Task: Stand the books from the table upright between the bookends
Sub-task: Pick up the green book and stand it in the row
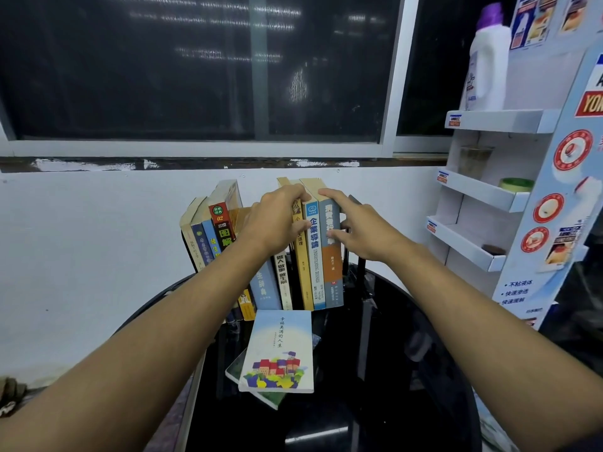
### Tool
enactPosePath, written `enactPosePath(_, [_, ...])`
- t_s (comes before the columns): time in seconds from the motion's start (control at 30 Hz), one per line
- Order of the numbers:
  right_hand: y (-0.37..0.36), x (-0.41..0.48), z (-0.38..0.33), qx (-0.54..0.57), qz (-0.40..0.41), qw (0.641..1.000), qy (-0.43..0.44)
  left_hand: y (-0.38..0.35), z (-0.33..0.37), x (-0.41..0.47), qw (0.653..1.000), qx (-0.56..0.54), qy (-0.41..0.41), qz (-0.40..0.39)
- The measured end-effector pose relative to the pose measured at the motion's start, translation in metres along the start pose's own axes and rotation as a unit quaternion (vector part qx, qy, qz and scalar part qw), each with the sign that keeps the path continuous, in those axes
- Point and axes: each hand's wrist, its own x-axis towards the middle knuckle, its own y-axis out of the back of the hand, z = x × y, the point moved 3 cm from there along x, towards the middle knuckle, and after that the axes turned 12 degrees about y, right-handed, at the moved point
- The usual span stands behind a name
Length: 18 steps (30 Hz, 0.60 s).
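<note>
Steadying a row of upright books [306,256] at the back of a black table [408,370], left hand [277,220] curled over their tops, right hand [362,230] spread open against the end spine beside the dark bookend [354,203], two books [277,350] lying flat in front.

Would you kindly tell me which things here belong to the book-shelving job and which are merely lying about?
Job: row of upright books; flat books on the black table; right bookend; left hand; right hand.

Lying about: white bottle; display rack; plastic cup; tape roll.
</note>
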Motion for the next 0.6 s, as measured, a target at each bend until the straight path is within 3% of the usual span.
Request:
enactPosePath(0.3, [0.0,-0.001,-0.001,-0.012,-0.012,1.0,0.0,-0.001,-0.001,0.0,1.0,0.017,0.002,0.005])
enactPosePath(0.6, [0.003,-0.02,-0.042,-0.095,-0.016,0.995,-0.009,0.024,-0.003,-0.023,0.994,0.089,-0.036,-0.051])
